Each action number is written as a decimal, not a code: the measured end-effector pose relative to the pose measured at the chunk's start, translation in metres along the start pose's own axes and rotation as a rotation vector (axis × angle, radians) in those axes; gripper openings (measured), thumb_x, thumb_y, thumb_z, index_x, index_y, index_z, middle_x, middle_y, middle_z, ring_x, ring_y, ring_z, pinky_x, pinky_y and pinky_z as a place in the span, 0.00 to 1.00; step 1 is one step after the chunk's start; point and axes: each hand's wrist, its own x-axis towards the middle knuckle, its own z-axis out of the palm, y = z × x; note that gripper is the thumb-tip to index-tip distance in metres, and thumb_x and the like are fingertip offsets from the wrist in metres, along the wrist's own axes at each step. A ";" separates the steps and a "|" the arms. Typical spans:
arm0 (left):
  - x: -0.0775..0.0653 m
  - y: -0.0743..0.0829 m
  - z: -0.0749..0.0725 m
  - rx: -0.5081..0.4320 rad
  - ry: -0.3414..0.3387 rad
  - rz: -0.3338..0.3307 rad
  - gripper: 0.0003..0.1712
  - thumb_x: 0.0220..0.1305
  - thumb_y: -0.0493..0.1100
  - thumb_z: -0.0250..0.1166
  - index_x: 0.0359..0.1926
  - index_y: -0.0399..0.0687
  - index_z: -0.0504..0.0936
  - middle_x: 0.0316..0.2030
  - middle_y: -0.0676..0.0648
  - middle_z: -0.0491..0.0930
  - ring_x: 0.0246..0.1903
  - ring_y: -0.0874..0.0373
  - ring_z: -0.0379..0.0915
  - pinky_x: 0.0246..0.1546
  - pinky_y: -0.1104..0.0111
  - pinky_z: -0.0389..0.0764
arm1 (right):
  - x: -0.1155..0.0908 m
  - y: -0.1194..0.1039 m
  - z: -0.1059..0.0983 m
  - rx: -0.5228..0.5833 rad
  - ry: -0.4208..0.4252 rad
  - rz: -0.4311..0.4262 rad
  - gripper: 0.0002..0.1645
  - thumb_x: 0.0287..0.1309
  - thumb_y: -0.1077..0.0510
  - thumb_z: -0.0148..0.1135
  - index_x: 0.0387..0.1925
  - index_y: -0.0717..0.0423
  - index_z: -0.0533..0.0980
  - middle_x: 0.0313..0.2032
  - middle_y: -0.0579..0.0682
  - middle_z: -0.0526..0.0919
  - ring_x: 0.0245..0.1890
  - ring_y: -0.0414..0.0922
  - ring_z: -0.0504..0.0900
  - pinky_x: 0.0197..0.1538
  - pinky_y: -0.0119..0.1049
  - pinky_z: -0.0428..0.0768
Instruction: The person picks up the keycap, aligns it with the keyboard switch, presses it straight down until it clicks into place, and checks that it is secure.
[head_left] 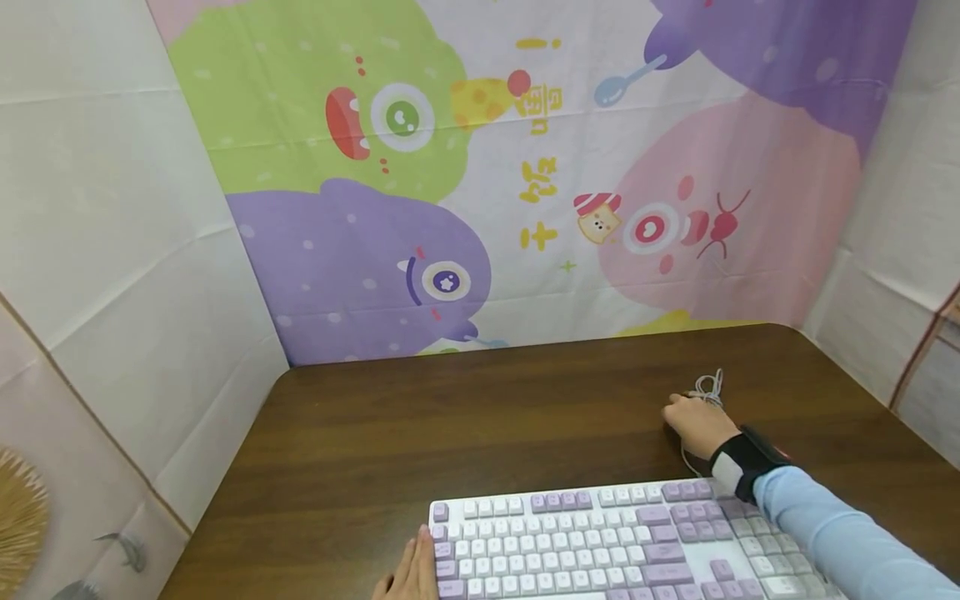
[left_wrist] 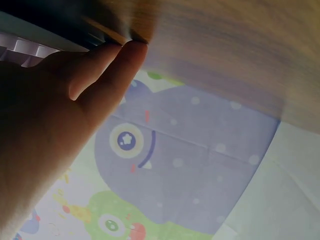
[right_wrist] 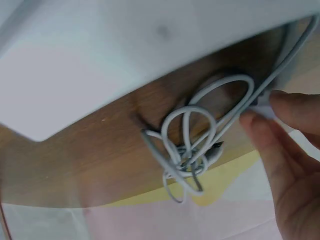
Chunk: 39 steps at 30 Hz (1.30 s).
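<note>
A white and lilac keyboard [head_left: 558, 542] lies at the front of the brown table. My left hand [head_left: 411, 575] rests against its left side with the fingers straight; in the left wrist view the fingertips [left_wrist: 134, 50] meet the tabletop beside the dark underside. Behind the keyboard, my right hand [head_left: 701, 425] reaches over the table with its fingers bent. In the right wrist view its thumb and finger pinch a small pale piece [right_wrist: 264, 107] close beside the grey cable; what kind of piece I cannot tell. The cable [right_wrist: 200, 107] is gathered in loose loops past the fingertips.
The brown table [head_left: 420, 425] reaches back to a cloth [head_left: 540, 292] printed with cartoon monsters. White cloth [head_left: 187, 275] hangs at the left and right sides. One strand of the cable runs back to the keyboard's rear edge, and my right sleeve [head_left: 847, 525] crosses over the number keys.
</note>
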 end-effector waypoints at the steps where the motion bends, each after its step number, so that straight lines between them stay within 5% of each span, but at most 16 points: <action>1: 0.000 0.001 -0.001 -0.004 -0.019 -0.005 0.44 0.45 0.68 0.55 0.52 0.35 0.72 0.49 0.45 0.81 0.44 0.56 0.81 0.31 0.59 0.72 | 0.000 -0.001 0.000 0.005 -0.003 -0.005 0.16 0.27 0.77 0.66 0.15 0.56 0.74 0.19 0.51 0.73 0.20 0.50 0.77 0.25 0.41 0.76; 6: -0.001 0.004 -0.006 -0.037 -0.115 -0.048 0.48 0.45 0.71 0.56 0.54 0.35 0.70 0.52 0.45 0.80 0.47 0.54 0.79 0.34 0.57 0.73 | 0.000 -0.010 0.002 0.033 0.001 -0.002 0.14 0.30 0.72 0.69 0.13 0.53 0.73 0.18 0.49 0.74 0.19 0.48 0.76 0.23 0.41 0.75; 25: -0.001 0.005 0.003 -0.042 0.009 -0.041 0.41 0.41 0.61 0.59 0.52 0.36 0.70 0.47 0.44 0.82 0.42 0.54 0.81 0.31 0.58 0.72 | -0.002 -0.029 -0.018 0.141 -0.144 0.022 0.13 0.33 0.71 0.65 0.20 0.51 0.74 0.20 0.45 0.77 0.23 0.45 0.76 0.24 0.39 0.72; 33: 0.003 0.006 -0.003 -0.029 -0.051 -0.034 0.41 0.47 0.63 0.55 0.54 0.36 0.70 0.49 0.44 0.82 0.44 0.54 0.81 0.32 0.59 0.72 | -0.006 -0.033 -0.027 0.133 -0.117 0.014 0.15 0.36 0.70 0.67 0.20 0.50 0.71 0.18 0.43 0.71 0.20 0.39 0.70 0.21 0.33 0.64; 39: 0.002 0.005 -0.002 -0.032 -0.030 -0.014 0.45 0.47 0.69 0.52 0.53 0.36 0.69 0.48 0.44 0.82 0.43 0.55 0.81 0.31 0.60 0.71 | -0.013 -0.039 -0.033 0.163 -0.134 0.006 0.13 0.37 0.68 0.68 0.22 0.50 0.72 0.19 0.43 0.74 0.20 0.37 0.70 0.22 0.32 0.65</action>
